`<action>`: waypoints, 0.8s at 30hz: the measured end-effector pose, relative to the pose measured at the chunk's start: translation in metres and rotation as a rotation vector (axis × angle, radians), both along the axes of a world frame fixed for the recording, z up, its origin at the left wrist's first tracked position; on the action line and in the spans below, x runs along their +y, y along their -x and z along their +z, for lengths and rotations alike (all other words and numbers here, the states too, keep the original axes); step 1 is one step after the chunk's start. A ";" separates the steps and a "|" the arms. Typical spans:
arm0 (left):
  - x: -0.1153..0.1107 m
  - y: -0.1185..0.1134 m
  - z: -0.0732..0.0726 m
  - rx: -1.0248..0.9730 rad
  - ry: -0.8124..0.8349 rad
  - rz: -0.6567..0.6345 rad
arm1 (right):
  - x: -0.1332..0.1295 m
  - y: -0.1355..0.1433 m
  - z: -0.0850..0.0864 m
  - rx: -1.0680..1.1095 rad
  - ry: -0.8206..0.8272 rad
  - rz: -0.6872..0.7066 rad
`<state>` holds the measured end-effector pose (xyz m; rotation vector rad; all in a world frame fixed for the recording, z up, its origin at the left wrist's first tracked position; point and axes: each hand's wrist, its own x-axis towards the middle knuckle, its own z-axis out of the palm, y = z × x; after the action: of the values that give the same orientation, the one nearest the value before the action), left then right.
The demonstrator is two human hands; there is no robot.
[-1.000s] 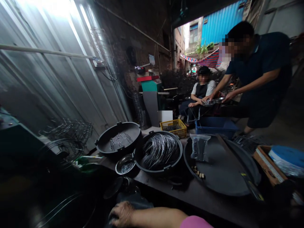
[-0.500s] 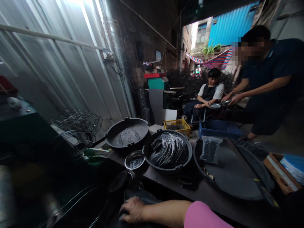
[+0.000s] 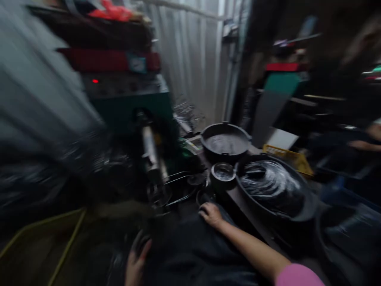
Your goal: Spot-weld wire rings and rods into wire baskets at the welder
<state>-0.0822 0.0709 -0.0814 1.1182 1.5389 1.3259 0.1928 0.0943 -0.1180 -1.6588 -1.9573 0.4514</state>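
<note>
Head view, dim and smeared by blur: my right hand (image 3: 212, 215) rests on the dark lap cover (image 3: 190, 246) spread over my knees, its fingers bent; I cannot tell whether they pinch the cloth. My left hand (image 3: 137, 256) is low, left of centre, thumb parted from the fingers; a dark patch there hides whether it holds anything. The lap cover lies alongside the left edge of a low bench (image 3: 242, 202). Near that edge stands a small metal bowl (image 3: 214, 175), touching or nearly touching a big black pan of loose wire strands (image 3: 276, 180) to its right. A second black pan (image 3: 226, 143) sits toward the bench's far end. Ahead of my hands, bent wire (image 3: 178, 175) juts beside a green machine (image 3: 125, 111).
</note>
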 end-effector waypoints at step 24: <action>0.103 -0.028 0.056 -0.294 -0.175 -0.042 | 0.018 0.000 -0.011 0.085 -0.088 0.060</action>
<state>-0.0537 0.1740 -0.0250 1.0018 1.1988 1.5427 0.1929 0.1125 -0.1287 -1.5054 -1.9401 0.4444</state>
